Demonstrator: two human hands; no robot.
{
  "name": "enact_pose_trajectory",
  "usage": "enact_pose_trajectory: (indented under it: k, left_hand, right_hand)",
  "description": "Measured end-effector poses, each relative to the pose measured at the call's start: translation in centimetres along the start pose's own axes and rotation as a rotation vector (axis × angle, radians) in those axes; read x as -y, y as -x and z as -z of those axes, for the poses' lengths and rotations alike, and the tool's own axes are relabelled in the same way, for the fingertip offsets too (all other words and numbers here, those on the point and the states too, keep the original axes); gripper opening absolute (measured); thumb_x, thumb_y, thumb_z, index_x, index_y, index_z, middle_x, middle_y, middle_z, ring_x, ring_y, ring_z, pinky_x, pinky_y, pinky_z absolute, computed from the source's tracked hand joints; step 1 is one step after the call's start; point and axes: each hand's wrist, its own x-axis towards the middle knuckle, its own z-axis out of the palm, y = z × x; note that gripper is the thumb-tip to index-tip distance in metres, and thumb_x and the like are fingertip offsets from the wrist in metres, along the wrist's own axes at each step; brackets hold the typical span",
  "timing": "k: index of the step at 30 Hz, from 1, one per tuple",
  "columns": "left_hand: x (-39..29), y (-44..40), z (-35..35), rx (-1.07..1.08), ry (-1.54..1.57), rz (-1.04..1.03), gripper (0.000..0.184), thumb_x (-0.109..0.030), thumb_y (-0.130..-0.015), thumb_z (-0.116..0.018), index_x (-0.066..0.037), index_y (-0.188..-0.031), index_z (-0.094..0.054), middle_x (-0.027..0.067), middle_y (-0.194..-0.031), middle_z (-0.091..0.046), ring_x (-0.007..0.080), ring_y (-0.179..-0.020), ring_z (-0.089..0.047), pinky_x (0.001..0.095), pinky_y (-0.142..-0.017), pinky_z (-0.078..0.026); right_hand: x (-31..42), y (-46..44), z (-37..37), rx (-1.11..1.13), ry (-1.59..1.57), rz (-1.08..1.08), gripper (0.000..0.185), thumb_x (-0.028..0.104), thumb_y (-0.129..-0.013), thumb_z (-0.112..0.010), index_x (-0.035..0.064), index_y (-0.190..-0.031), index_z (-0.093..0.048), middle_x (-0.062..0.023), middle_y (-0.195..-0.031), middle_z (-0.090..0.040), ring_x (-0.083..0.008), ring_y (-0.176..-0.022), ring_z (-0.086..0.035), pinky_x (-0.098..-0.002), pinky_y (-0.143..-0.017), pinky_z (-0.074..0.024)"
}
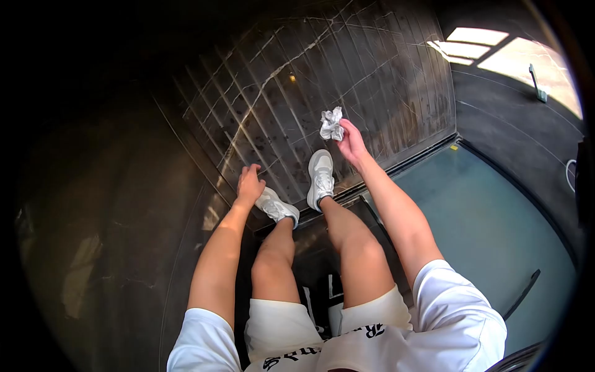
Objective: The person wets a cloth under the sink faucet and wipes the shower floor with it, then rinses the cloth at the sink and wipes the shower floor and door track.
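Note:
My right hand (352,144) pinches a crumpled white wipe or tissue (332,124) between thumb and fingers, just above a dark, grooved marble surface (285,93) with pale veins. It is beyond my right shoe (321,180). My left hand (250,185) holds nothing; its fingers are loosely bent and apart, beside the toe of my left shoe (273,203). Whether its fingertips touch the marble cannot be made out. Both grey-white shoes rest at the near edge of the grooved surface.
A bluish glass panel (471,204) with a dark frame lies to my right, a dark handle-like bar (522,294) on it. Farther right, a small tool with a handle (538,84) sits in a sunlit patch. Dark stone (111,198) extends on the left.

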Motion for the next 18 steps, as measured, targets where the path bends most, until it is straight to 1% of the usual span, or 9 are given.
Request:
enact_pose_trajectory:
  k: [2,3,4,6,7,9,11,13,18]
  left_hand:
    - [0.6,-3.4,0.0,0.005,-0.039,0.034,0.061,-0.007,-0.083,-0.072,-0.014,-0.140,-0.051,0.0211,-0.145,-0.045,0.0466,-0.129,-0.051,0.0523,-0.108,-0.047]
    - [1.3,-4.8,-0.2,0.016,-0.055,0.068,0.069,-0.005,-0.083,-0.072,-0.016,-0.146,-0.047,0.0226,-0.153,-0.038,0.0490,-0.134,-0.047,0.0542,-0.109,-0.046]
    - [2.0,-6.2,-0.6,0.004,-0.048,0.068,0.069,-0.005,-0.083,-0.072,-0.016,-0.146,-0.047,0.0226,-0.153,-0.038,0.0490,-0.134,-0.047,0.0542,-0.109,-0.046]
    - [3.2,-10.5,-1.5,-0.209,-0.170,-0.100,0.094,-0.001,-0.081,-0.079,-0.025,-0.160,-0.033,0.0236,-0.168,-0.012,0.0537,-0.148,-0.028,0.0604,-0.116,-0.040]
    - [2.3,-12.8,-0.6,-0.227,-0.165,-0.107,0.094,-0.001,-0.081,-0.079,-0.025,-0.160,-0.033,0.0236,-0.168,-0.012,0.0537,-0.148,-0.028,0.0604,-0.116,-0.040]
    - [-0.1,-16.3,2.3,-0.157,-0.246,-0.031,0.113,-0.001,-0.076,-0.087,-0.036,-0.164,-0.025,0.0204,-0.172,0.005,0.0535,-0.156,-0.008,0.0652,-0.120,-0.033]
    - [0.7,-20.3,2.5,-0.131,-0.308,-0.094,0.119,-0.004,-0.072,-0.090,-0.044,-0.163,-0.023,0.0182,-0.173,0.011,0.0532,-0.156,-0.002,0.0675,-0.121,-0.031]
    - [2.4,-22.9,1.8,-0.087,-0.376,-0.228,0.124,-0.005,-0.070,-0.091,-0.045,-0.164,-0.019,0.0170,-0.173,0.014,0.0548,-0.156,-0.002,0.0695,-0.119,-0.033]
    - [3.2,-23.7,0.5,-0.139,-0.543,-0.226,0.128,-0.018,-0.068,-0.094,-0.042,-0.166,-0.015,0.0237,-0.171,0.016,0.0614,-0.153,-0.003,0.0682,-0.114,-0.040]
  right_hand:
    - [-1.2,-2.9,-1.9,-0.005,0.209,0.085,0.019,0.004,-0.097,-0.069,0.0023,-0.116,-0.067,-0.0082,-0.106,-0.073,-0.0168,-0.098,-0.070,-0.0308,-0.087,-0.0564]
    - [-1.7,-4.0,-3.6,-0.029,0.312,0.113,0.023,0.001,-0.094,-0.072,0.0003,-0.116,-0.067,-0.0086,-0.105,-0.074,-0.0163,-0.098,-0.070,-0.0297,-0.087,-0.0559]
    - [-3.0,-6.2,-4.0,-0.019,0.432,0.205,0.023,0.002,-0.093,-0.073,0.0002,-0.115,-0.068,-0.0092,-0.106,-0.075,-0.0159,-0.097,-0.071,-0.0290,-0.087,-0.0556]
    - [-5.1,-11.8,-4.2,-0.027,0.731,0.416,0.025,0.001,-0.089,-0.075,0.0022,-0.114,-0.072,-0.0108,-0.106,-0.076,-0.0168,-0.094,-0.071,-0.0289,-0.086,-0.0542]
    - [-4.8,-12.7,-5.6,-0.103,1.105,0.548,0.028,-0.001,-0.086,-0.076,0.0043,-0.114,-0.073,-0.0122,-0.107,-0.073,-0.0233,-0.096,-0.071,-0.0328,-0.087,-0.0543]
    - [-6.0,-16.3,-5.3,0.060,1.315,0.829,0.031,0.001,-0.084,-0.077,0.0056,-0.115,-0.073,-0.0141,-0.109,-0.066,-0.0319,-0.100,-0.067,-0.0381,-0.090,-0.0535]
    - [-7.3,-18.5,-4.0,0.163,1.446,0.879,0.029,0.003,-0.084,-0.076,0.0053,-0.113,-0.073,-0.0145,-0.112,-0.062,-0.0360,-0.105,-0.063,-0.0420,-0.091,-0.0528]
    - [-8.7,-20.0,-2.5,0.324,1.680,1.102,0.027,0.002,-0.084,-0.076,0.0066,-0.110,-0.072,-0.0128,-0.113,-0.062,-0.0350,-0.109,-0.062,-0.0433,-0.091,-0.0523]
    - [-7.9,-23.0,-1.9,0.472,1.644,1.072,0.028,-0.003,-0.082,-0.072,0.0077,-0.108,-0.071,-0.0116,-0.114,-0.062,-0.0351,-0.108,-0.060,-0.0435,-0.091,-0.0527]
